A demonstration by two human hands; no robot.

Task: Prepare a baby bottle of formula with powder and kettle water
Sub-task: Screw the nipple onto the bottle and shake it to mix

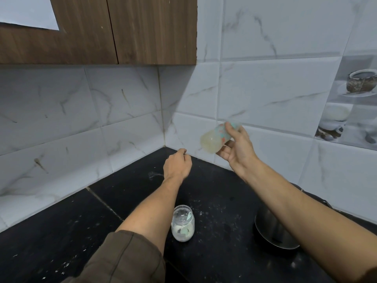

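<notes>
My right hand [236, 149] grips a baby bottle [214, 137] in the air above the back of the black counter [61, 231]. The bottle is tilted on its side and motion-blurred, with pale cloudy liquid inside and a coloured print on its wall. My left hand [177, 164] hovers over the counter near the corner with its fingers curled; I cannot tell whether they pinch anything. A clear glass jar [183, 223] of white powder stands open on the counter below my left forearm, with a pale green scoop inside.
A steel kettle [271, 229] sits on the counter at the right, partly hidden under my right forearm. White powder specks and a wet smear lie on the counter. Marble-look tiled walls meet in a corner behind, and wooden cabinets hang above at the left.
</notes>
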